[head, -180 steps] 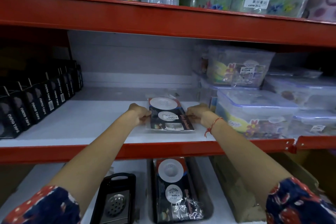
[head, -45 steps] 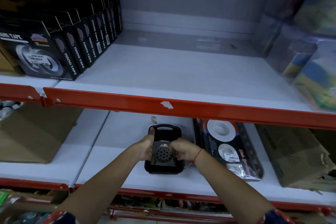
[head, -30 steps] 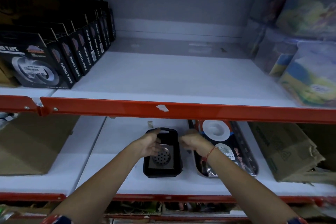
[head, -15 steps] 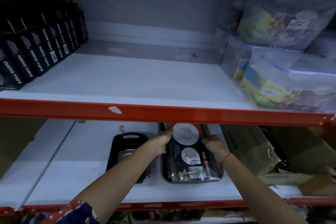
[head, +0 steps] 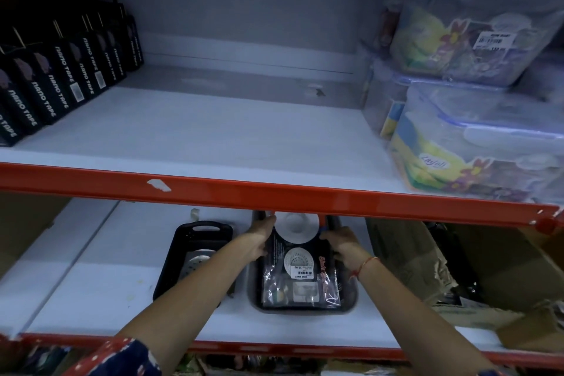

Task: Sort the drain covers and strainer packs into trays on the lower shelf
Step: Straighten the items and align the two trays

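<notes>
On the lower shelf (head: 91, 293) stand two dark trays side by side. The left tray (head: 195, 241) holds a round perforated metal drain cover (head: 195, 262), partly hidden by my forearm. The right tray (head: 305, 308) holds a clear-wrapped strainer pack (head: 300, 268) with two white round strainers and a price label. My left hand (head: 259, 238) grips the pack's left edge. On its right edge rests my right hand (head: 341, 246), wearing a red thread at the wrist. The pack's far end sits under the red shelf beam.
The red beam (head: 305, 195) of the upper shelf crosses just above my hands. Black nano tape boxes (head: 55, 85) line the upper shelf's left; stacked clear food containers (head: 476, 143) fill its right. Torn cardboard boxes (head: 427, 272) sit right of the trays, another (head: 24, 223) at left.
Six seconds ago my hands held a strainer pack on the upper shelf. They then handled the drain cover in the left tray, and have since moved right to the strainer pack.
</notes>
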`<state>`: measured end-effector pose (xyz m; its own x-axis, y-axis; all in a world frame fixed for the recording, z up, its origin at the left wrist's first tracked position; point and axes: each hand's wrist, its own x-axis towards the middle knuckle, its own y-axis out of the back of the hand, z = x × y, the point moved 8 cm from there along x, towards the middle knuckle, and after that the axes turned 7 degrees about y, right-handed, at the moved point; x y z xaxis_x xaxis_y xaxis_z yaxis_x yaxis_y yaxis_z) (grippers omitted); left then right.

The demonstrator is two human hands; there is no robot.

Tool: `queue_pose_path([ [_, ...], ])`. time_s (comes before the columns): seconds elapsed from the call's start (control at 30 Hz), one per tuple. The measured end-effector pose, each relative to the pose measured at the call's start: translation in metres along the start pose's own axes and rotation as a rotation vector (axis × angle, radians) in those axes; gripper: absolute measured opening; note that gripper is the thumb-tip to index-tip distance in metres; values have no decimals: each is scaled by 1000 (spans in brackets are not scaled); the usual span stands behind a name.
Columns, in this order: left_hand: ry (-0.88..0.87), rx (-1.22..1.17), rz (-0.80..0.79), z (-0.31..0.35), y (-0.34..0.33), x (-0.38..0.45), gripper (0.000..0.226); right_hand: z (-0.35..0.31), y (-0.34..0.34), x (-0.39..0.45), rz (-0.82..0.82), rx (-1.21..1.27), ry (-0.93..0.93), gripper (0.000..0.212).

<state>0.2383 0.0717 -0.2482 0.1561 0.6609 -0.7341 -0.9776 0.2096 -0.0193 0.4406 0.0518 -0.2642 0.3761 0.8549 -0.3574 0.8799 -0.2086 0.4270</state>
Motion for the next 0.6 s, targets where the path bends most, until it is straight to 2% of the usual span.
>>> queue_pose_path([
  [0.07,-73,9,28,2,7,-5,47,-10,2,-1,24,-120,86,11],
  [0.13,-181,55,67,3,18,-9,26,-23,3,-8,76,-258,222,18],
  [0.17,-255,116,111,2,27,-13,22,-28,2,-15,115,-265,290,20],
  [0.23,-442,412,256,1,46,-26,23,-33,-4,-37,152,-194,391,20],
  [0.3,-614,687,371,-8,61,-42,29,-35,-21,-62,86,-246,487,21],
  [0.37,-688,826,421,-28,78,-52,28,-31,-50,-87,-83,-326,579,23],
  [0.47,-671,991,429,-64,103,-52,28,-14,-93,-120,-374,-462,627,25],
  [0.57,-454,1244,270,-100,112,-46,47,6,-116,-136,-490,-631,625,28],
  [0.6,-404,1335,234,-110,113,-43,47,9,-120,-138,-496,-688,626,31],
])
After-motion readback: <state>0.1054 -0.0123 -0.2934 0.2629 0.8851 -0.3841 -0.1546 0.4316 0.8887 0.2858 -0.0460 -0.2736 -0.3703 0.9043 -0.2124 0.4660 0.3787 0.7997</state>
